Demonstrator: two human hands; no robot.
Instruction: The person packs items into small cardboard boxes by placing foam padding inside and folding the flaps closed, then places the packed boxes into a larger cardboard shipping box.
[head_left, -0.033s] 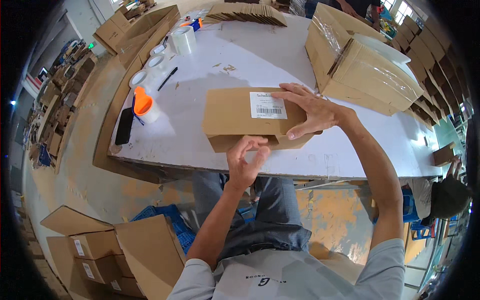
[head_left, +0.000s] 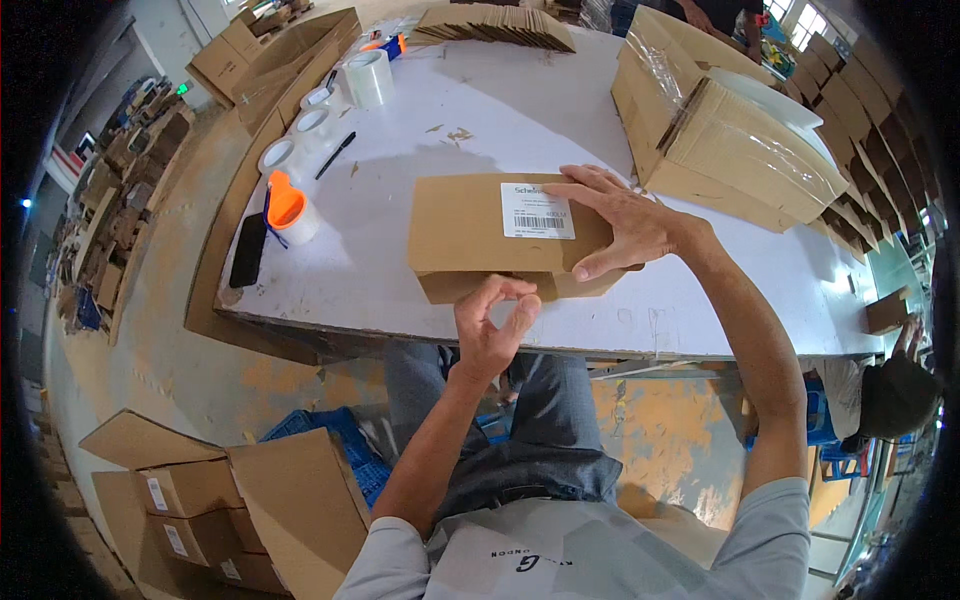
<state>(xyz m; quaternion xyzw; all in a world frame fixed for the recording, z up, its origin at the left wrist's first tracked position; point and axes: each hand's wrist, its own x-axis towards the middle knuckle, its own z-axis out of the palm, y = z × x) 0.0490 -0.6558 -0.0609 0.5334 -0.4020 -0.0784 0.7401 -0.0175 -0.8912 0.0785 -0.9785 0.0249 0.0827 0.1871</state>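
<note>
A brown cardboard box (head_left: pixel 460 225) lies near the table's front edge, a white printed label (head_left: pixel 537 212) on its top. Across its right end my right hand (head_left: pixel 630 222) is spread, fingers over the top and thumb by the front edge, gripping it. My left hand (head_left: pixel 490 325) is at the front side, where a dark gap shows under the lid's edge. Its thumb and forefinger curl into a ring with the tips close together. Whether anything is pinched between them I cannot make out.
On the left are a black phone (head_left: pixel 248 252), an orange-and-white tape dispenser (head_left: pixel 290 212), a pen (head_left: pixel 336 156) and tape rolls (head_left: pixel 368 82). A large taped carton (head_left: pixel 740 150) stands right, flat cardboard (head_left: pixel 490 25) behind. An open carton (head_left: pixel 300 510) holds boxes on the floor.
The box has shifted very slightly to the right. The thumb and forefinger tips of my left hand have drawn a little closer together. My right hand stays in place.
</note>
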